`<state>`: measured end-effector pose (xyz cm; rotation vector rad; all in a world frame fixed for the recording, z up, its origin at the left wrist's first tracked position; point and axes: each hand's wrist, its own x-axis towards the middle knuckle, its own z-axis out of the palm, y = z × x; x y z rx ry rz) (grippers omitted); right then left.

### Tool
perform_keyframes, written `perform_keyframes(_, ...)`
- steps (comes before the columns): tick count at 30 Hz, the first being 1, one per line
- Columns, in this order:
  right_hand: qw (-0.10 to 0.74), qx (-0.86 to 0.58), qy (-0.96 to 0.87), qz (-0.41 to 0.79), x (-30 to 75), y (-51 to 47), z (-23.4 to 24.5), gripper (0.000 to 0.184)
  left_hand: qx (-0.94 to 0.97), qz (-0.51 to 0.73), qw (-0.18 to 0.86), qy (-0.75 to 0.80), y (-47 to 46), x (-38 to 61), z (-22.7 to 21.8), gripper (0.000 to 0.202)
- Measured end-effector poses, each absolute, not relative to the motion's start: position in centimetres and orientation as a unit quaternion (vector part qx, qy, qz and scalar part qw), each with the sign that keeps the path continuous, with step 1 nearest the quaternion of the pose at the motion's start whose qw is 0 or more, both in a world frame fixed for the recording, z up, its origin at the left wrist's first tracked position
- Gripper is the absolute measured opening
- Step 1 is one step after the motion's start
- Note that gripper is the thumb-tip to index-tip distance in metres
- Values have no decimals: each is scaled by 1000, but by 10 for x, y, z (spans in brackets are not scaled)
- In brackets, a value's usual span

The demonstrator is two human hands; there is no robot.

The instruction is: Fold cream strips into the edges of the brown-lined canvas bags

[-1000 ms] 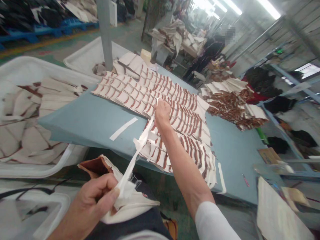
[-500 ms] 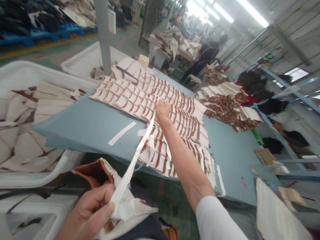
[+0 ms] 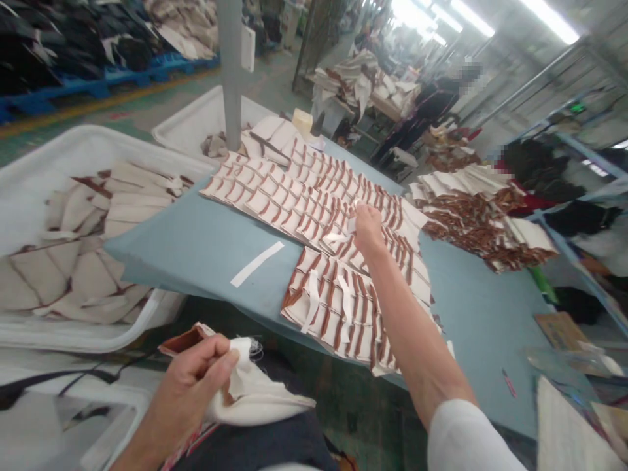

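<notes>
My left hand (image 3: 196, 383) is closed on a cream fabric piece (image 3: 255, 396) with a brown lining, held low over my lap. My right hand (image 3: 367, 226) is stretched far out over the blue table (image 3: 196, 242), fingers pinched on the end of a white strip (image 3: 338, 237) that lies across rows of cream and brown fabric pieces (image 3: 314, 203). More white strips (image 3: 312, 301) lie on the nearer stack of pieces.
A loose white strip (image 3: 257, 263) lies on the table's near left. White bins (image 3: 73, 150) of cream pieces stand at left. A grey post (image 3: 230, 65) rises behind the table. Piled pieces (image 3: 475, 209) sit at far right. Another person (image 3: 422, 111) works beyond.
The white strip, stretched between both hands before, has come free of my left hand. My right hand has carried it down onto the rows of pieces.
</notes>
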<state>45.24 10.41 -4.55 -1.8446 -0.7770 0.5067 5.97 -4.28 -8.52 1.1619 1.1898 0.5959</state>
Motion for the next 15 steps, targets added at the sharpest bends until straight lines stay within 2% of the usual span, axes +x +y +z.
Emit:
perform_keyframes(3, 502, -745, -350, 265, 442, 82, -43, 52, 540, 255, 622, 505, -18, 64, -90, 45)
perform_keyframes(10, 486, -704, -378, 354, 411, 30, -55, 56, 544, 245, 597, 536, 72, 72, -118, 42)
perform_keyframes(11, 487, -700, -377, 362, 407, 25, -58, 58, 531, 257, 586, 555, 90, 74, -126, 45)
perform_keyframes(14, 492, -687, -366, 390, 394, 13, -64, 61, 492, 255, 584, 593, 135, 73, -149, 76)
perform_keyframes(15, 493, -682, -362, 401, 390, 9, -65, 61, 485, 251, 586, 598, 143, 69, -155, 80)
